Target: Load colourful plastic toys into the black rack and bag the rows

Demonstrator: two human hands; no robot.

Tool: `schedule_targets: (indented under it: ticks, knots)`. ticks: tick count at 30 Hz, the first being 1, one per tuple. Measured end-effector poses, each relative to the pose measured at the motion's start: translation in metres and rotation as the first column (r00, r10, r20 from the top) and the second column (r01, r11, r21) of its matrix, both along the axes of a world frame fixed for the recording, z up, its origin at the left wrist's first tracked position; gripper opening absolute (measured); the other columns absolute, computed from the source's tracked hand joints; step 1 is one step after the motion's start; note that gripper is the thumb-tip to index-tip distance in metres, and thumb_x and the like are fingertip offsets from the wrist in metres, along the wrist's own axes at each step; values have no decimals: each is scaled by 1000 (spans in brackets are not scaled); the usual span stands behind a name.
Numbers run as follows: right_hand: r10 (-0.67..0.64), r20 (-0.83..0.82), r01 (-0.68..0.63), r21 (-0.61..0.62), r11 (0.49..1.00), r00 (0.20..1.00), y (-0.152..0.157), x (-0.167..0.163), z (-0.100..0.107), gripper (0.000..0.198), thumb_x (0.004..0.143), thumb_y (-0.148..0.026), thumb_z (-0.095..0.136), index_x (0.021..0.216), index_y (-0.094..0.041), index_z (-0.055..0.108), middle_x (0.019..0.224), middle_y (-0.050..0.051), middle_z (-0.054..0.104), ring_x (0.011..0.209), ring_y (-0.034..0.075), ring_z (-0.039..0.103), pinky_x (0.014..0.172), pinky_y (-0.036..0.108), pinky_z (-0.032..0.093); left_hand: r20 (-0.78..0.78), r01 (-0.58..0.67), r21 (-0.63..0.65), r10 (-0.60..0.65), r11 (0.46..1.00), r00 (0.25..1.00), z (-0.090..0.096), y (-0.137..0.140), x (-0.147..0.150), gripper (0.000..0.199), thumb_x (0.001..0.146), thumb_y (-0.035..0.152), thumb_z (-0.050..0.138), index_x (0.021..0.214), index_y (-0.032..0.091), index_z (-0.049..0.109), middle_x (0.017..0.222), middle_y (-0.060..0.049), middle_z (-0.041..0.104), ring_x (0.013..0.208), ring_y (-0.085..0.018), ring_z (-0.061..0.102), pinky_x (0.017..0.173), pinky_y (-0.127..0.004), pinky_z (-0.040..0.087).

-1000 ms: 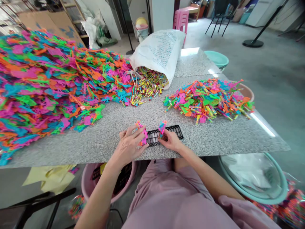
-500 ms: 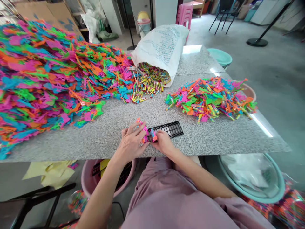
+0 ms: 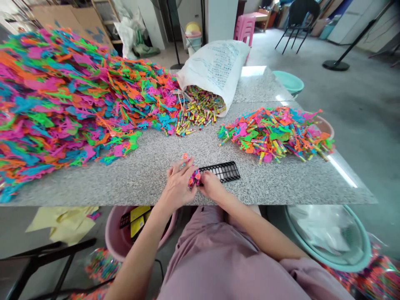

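Where the rack (image 3: 231, 180) ends, pieces (image 3: 197, 177) bunch.

The head view faces forward — down over the table (image 3: 150, 179).

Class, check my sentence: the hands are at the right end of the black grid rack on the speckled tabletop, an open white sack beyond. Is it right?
Not quite: the left hand and right hand are at the left end of the black grid rack, as the head view shows. It does lie on the speckled tabletop, with the open white sack beyond.
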State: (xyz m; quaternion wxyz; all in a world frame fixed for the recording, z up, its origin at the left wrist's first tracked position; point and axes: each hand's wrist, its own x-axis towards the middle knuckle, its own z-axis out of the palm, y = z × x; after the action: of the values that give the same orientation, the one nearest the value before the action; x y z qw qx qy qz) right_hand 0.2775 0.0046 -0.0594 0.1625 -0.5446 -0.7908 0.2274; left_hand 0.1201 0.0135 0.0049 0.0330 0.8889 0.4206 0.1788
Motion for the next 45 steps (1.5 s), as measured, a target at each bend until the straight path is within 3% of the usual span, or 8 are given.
schedule_targets:
  ticks: [5, 9, 12, 16, 22, 27, 33, 45]
  knots:
    - [6, 8, -6, 39, 999, 1000, -5, -2, -4, 10, 83, -18, 65, 93, -14, 67, 97, 12, 69, 100, 25, 60, 88, 34, 43, 32, 25, -8, -25, 1000, 999, -1, 0, -1, 47, 76, 16, 60, 122, 22, 58, 147, -10, 53, 138, -33, 42, 103, -49, 38]
    - [9, -9, -9, 1, 1000, 1000, -9, 0, -4, 13, 84, -21, 66, 95, -14, 65, 97, 13, 69, 99, 25, 61, 88, 34, 44, 158, 13, 82, -26, 997, 987, -8, -10, -7, 60, 82, 18, 59, 140, 22, 41, 147, -14, 51, 139, -29, 44, 109, -48, 37]
    - [-42, -93, 37, -53, 998, 995, -16, 1, 2, 36, 79, -18, 66, 114, -12, 60, 102, 13, 69, 99, 25, 63, 87, 32, 46, 301, -74, 143, 28, 987, 953, -24, -23, -9, 81, 83, 28, 66, 151, 20, 24, 157, -20, 34, 147, -34, 31, 115, -55, 31]
    - [-141, -177, 129, -77, 989, 974, -29, -2, 13, 68, 79, -16, 60, 143, -10, 36, 103, 12, 71, 92, 26, 67, 80, 31, 48, 471, -139, -6, 126, 990, 873, -54, -35, -7, 92, 88, 35, 62, 157, 17, 5, 163, -22, 15, 151, -35, 18, 119, -58, 27]
    - [-102, -143, 99, -30, 995, 984, -34, -12, 11, 39, 89, -21, 51, 127, -11, 52, 96, 11, 72, 86, 23, 69, 76, 29, 49, 524, -199, -21, 180, 980, 833, -74, -29, 1, 67, 97, 25, 49, 157, 21, 18, 161, -17, 27, 151, -28, 23, 120, -49, 31]
    - [-77, -143, 79, 4, 997, 987, -29, -13, -3, 51, 88, -22, 54, 136, -8, 46, 92, 10, 73, 86, 23, 70, 78, 30, 51, 562, -306, 23, 241, 952, 791, -71, -30, 7, 62, 96, 22, 52, 153, 23, 28, 150, -16, 46, 143, -26, 40, 115, -46, 39]
    - [-10, -121, 15, 45, 999, 993, -27, -10, -10, 59, 90, -24, 55, 145, -8, 40, 92, 9, 73, 86, 23, 70, 78, 30, 53, 581, -395, -95, 373, 914, 724, -73, -35, 14, 60, 96, 26, 54, 152, 22, 33, 148, -16, 50, 137, -26, 49, 111, -41, 44]
    - [-26, -15, 27, 95, 995, 1000, -36, -19, 8, 71, 91, -12, 40, 159, -13, 17, 118, 15, 67, 95, 23, 69, 86, 34, 56, 616, -126, -218, 236, 968, 752, -69, -47, 8, 70, 97, 38, 49, 158, 24, 17, 167, -10, 5, 153, -28, 10, 124, -47, 18]
